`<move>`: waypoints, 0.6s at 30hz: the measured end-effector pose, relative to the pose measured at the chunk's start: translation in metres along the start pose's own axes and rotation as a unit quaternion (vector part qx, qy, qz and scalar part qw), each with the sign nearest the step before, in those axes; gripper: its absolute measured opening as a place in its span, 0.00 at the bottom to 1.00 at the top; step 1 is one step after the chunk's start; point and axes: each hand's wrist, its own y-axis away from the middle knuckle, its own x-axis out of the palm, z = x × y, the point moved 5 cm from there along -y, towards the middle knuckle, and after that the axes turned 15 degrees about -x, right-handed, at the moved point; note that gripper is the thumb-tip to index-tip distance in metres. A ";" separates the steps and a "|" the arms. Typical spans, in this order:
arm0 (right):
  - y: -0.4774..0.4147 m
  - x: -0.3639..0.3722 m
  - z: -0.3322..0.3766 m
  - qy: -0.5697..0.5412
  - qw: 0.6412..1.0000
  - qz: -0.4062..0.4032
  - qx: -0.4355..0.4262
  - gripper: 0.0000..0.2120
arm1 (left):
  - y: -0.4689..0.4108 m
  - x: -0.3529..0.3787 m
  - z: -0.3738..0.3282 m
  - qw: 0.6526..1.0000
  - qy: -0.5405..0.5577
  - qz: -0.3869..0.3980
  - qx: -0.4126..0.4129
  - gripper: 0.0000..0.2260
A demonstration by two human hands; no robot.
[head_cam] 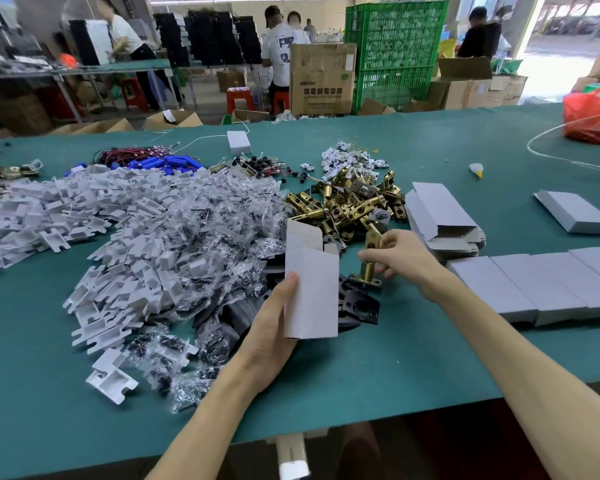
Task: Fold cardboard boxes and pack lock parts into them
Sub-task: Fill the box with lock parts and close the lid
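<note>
Cardboard box (310,289), white and already folded into shape, is held upright over the near middle of the green table (395,358), its top flap open and leaning back. The left hand (274,327) grips its lower left edge, thumb flat on the front face, the other fingers hidden behind. Just right of the box, the right hand (402,258) pinches a brass latch (369,263) between thumb and fingertips; the latch is upright, plate end down, over a small heap of black plates (359,304). Beyond it lies a pile of brass latches (354,202). Right of that pile sits a stack of flat box blanks (440,216), and nearer, a row of closed white boxes (534,285) lies side by side. Left of the held box spreads a mound of clear bagged parts (205,237), then white plastic pieces (84,216) farther left.
</note>
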 end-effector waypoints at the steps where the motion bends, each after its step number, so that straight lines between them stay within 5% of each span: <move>1: 0.005 -0.004 0.004 -0.007 1.000 -0.014 -0.019 0.16 | 0.000 -0.001 0.001 1.000 0.008 -0.005 0.002 0.24; 8: 0.023 -0.036 0.067 -0.128 0.958 -0.180 -0.181 0.14 | -0.002 -0.004 0.004 1.000 -0.015 -0.005 0.019 0.33; 11: 0.028 -0.038 0.104 -0.175 0.941 -0.153 -0.245 0.13 | -0.003 -0.002 0.004 0.997 -0.066 -0.001 0.031 0.38; 18: 0.039 -0.011 0.141 -0.190 0.934 -0.074 -0.292 0.14 | 0.000 -0.002 0.007 0.996 -0.089 0.014 0.023 0.26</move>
